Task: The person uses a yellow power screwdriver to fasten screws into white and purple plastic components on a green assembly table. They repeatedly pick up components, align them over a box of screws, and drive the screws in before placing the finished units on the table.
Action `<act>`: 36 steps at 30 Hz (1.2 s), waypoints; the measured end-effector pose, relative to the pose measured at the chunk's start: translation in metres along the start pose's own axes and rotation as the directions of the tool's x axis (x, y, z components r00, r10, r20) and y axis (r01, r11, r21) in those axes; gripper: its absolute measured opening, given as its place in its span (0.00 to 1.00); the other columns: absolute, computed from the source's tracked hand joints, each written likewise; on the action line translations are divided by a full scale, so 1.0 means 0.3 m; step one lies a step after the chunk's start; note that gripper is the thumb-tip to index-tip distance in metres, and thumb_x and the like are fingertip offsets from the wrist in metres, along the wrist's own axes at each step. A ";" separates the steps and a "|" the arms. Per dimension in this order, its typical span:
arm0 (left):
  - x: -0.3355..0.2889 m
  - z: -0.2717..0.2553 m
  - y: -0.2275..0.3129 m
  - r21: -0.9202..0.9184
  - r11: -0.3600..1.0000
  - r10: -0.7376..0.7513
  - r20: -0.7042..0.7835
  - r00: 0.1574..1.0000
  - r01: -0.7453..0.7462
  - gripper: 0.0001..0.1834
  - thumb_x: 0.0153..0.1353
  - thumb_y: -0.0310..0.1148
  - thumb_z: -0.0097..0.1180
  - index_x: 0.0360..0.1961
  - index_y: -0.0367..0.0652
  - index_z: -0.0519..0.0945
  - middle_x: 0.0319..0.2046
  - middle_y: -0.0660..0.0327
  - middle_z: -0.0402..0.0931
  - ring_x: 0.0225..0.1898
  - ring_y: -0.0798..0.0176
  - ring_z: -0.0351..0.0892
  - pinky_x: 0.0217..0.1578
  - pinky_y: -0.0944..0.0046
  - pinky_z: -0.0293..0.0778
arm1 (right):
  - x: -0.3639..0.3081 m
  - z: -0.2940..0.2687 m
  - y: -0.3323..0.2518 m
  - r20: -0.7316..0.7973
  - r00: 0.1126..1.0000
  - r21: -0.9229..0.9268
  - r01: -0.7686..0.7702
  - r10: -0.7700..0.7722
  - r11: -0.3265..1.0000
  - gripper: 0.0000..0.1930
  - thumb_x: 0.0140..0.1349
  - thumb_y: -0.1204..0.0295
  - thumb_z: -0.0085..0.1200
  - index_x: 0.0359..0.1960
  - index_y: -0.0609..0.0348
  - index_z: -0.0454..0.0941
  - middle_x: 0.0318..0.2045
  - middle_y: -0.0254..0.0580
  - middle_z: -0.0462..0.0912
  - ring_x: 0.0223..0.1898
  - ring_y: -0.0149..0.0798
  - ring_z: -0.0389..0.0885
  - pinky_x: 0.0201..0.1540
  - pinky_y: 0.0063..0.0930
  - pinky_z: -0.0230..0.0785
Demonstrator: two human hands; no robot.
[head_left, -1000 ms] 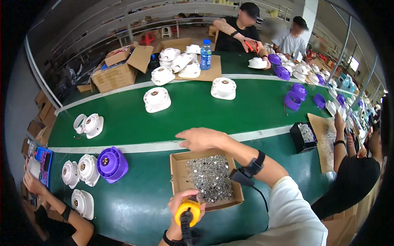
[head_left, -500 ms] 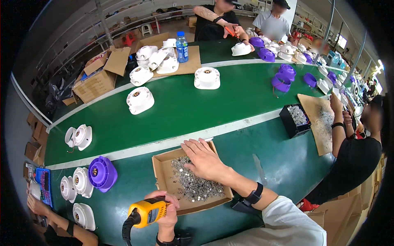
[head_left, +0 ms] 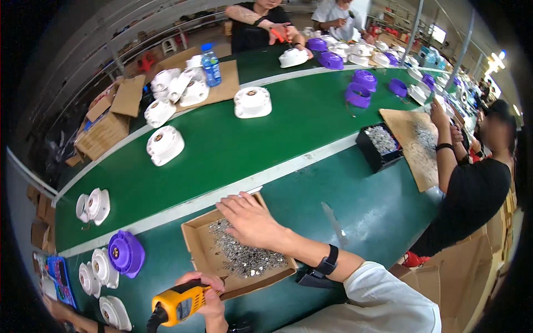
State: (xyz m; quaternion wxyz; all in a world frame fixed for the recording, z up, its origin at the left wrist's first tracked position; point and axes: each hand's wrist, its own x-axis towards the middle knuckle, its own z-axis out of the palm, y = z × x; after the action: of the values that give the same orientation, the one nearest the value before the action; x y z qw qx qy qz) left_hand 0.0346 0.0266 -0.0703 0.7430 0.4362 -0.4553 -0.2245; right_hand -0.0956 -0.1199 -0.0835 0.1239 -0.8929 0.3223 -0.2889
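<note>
My left hand (head_left: 206, 297) is wrapped round a yellow and black corded power tool (head_left: 180, 304), beside the near left corner of a shallow cardboard tray (head_left: 195, 244). A black cord leaves the tool's rear; its working end is hidden from sight. Small metal screws (head_left: 244, 256) lie in a loose heap in the tray. Over the tray's far side, my right hand (head_left: 250, 221) is stretched flat with its fingers extended and nothing visible in them. Its palm covers part of the heap, and I cannot tell whether it touches the screws.
Left of the tray stand a purple housing (head_left: 126, 253) and several white housings (head_left: 105, 268). More white housings (head_left: 252, 102) sit on the green conveyor belt (head_left: 211, 141). A black bin of metal pieces (head_left: 380, 145) and a co-worker (head_left: 472, 183) are at right. Others work across the belt.
The whole view has shifted, so most things appear farther left. My left hand still grips the tool, and my right hand stays stretched over the tray.
</note>
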 end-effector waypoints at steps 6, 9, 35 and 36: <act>0.004 -0.003 0.003 -0.009 1.000 0.019 -0.029 0.999 -0.019 0.31 0.54 0.49 0.61 0.45 0.38 0.61 0.12 0.64 0.63 0.11 0.70 0.62 0.12 0.71 0.61 | -0.007 0.046 0.015 -0.016 0.999 0.000 -0.035 0.035 0.999 0.30 0.50 0.69 0.58 0.55 0.69 0.65 0.52 0.55 0.69 0.58 0.51 0.64 0.63 0.47 0.50; 0.005 0.006 0.008 -0.016 1.000 0.001 0.001 1.000 -0.001 0.28 0.55 0.45 0.61 0.45 0.37 0.63 0.14 0.62 0.65 0.12 0.68 0.63 0.14 0.70 0.63 | -0.017 0.034 0.017 -0.049 0.999 0.037 -0.014 0.015 0.999 0.29 0.49 0.70 0.58 0.53 0.70 0.66 0.51 0.55 0.70 0.56 0.52 0.65 0.62 0.48 0.51; 0.023 0.068 0.091 -0.078 0.997 0.009 0.039 0.999 -0.006 0.25 0.55 0.41 0.61 0.43 0.36 0.63 0.15 0.59 0.65 0.13 0.63 0.63 0.15 0.67 0.63 | -0.027 0.040 0.018 -0.100 0.995 0.049 0.006 -0.001 0.999 0.28 0.50 0.70 0.57 0.52 0.72 0.65 0.47 0.56 0.70 0.55 0.51 0.66 0.63 0.47 0.50; 0.023 0.068 0.090 -0.074 0.997 0.012 0.039 0.999 -0.009 0.25 0.55 0.41 0.61 0.43 0.36 0.64 0.15 0.59 0.65 0.13 0.63 0.63 0.15 0.67 0.63 | -0.027 0.041 0.018 -0.102 0.995 0.051 0.006 0.000 0.999 0.28 0.50 0.70 0.57 0.52 0.72 0.65 0.47 0.55 0.70 0.55 0.51 0.66 0.63 0.46 0.50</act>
State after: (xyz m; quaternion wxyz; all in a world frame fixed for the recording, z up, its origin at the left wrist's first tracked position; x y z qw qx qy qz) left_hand 0.0184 0.0265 -0.0396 0.7508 0.4013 -0.4636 -0.2458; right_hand -0.0960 -0.1185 -0.0992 0.1300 -0.8740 0.3193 -0.3425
